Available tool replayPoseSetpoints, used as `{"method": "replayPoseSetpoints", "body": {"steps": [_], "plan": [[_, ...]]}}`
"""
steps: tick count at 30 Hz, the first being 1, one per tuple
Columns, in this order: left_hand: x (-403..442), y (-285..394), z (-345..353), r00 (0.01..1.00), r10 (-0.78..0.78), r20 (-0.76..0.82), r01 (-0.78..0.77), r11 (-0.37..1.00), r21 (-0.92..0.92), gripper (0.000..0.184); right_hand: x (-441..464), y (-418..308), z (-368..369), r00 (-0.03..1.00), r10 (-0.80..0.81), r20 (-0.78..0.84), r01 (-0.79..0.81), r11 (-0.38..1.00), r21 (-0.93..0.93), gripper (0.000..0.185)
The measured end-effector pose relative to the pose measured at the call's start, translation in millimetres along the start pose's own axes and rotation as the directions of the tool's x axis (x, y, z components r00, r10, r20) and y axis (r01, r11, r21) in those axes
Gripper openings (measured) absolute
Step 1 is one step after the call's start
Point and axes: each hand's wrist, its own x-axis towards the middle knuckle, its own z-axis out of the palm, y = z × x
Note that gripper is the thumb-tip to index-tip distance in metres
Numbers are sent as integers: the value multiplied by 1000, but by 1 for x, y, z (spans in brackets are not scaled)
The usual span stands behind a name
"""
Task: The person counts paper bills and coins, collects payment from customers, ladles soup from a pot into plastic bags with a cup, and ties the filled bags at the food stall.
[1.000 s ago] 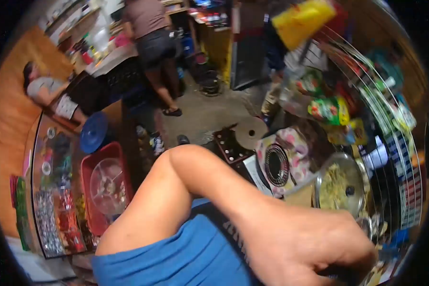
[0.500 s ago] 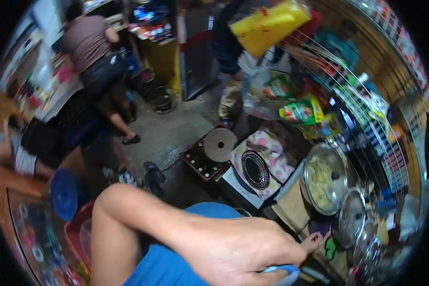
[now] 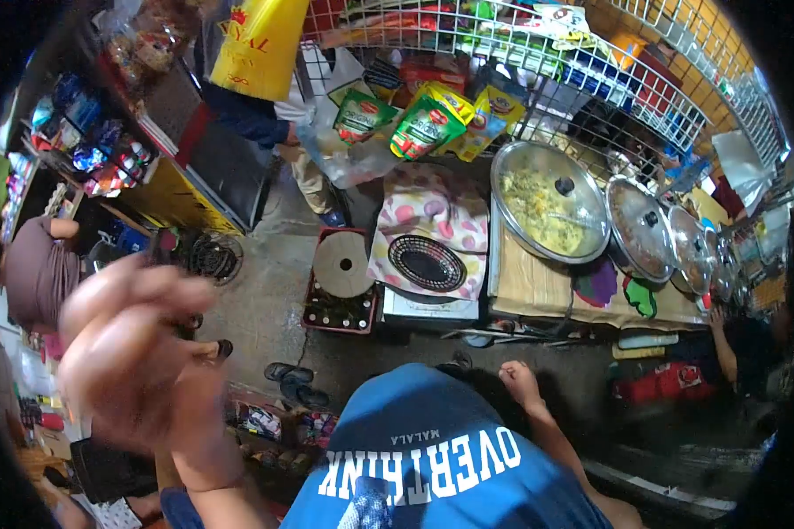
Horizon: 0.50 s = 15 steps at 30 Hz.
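My left hand [image 3: 141,353] is raised close to the camera at the left, blurred by motion, its fingers seemingly bent; whether it holds anything is hidden. My right hand [image 3: 520,385] is low beside my blue shirt [image 3: 415,423], below the front edge of the food table [image 3: 538,307]. Its fingers are curled closed, too small to show anything inside. A blue patterned cloth [image 3: 368,507] lies against the shirt at the bottom. Ahead, a black oval basket [image 3: 427,263] rests on a dotted cloth [image 3: 423,207]. A glass-lidded pot of yellowish food [image 3: 547,207] stands right of it.
More lidded pots [image 3: 641,227] line the table to the right. A wire rack [image 3: 503,35] with packets spans the top. A crate [image 3: 340,282] stands left of the basket. People are at the left [image 3: 40,269], behind the yellow bag [image 3: 260,48], and at the far right [image 3: 759,353].
The view has swung right and down. My left hand has moved from across my body to the left, up near the camera. My right hand now shows apart from it.
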Motion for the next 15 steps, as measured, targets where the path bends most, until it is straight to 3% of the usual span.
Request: {"method": "replayPoseSetpoints", "body": {"steps": [1, 2, 4, 9, 15], "plan": [[3, -1, 1, 969, 197, -148, -216, 968, -126, 40, -7, 36, 13, 987, 151, 52, -151, 988, 13, 21], [5, 1, -4, 937, 334, -108, -350, 901, -257, 40, -12, 91, 27, 976, 172, 131, -176, 984, 20, 21], [12, 4, -7, 904, 426, 37, -376, 832, -408, 40, -24, 194, 55, 934, 212, 286, -227, 974, 21, 23], [13, 9, -4, 873, 462, 155, -347, 812, -470, 39, -77, 146, 45, 732, 499, 465, -629, 757, 177, 28], [8, 15, -9, 880, 469, 74, -397, 812, -427, 39, -85, 75, 21, 676, 555, 486, -731, 587, 348, 34]]}}
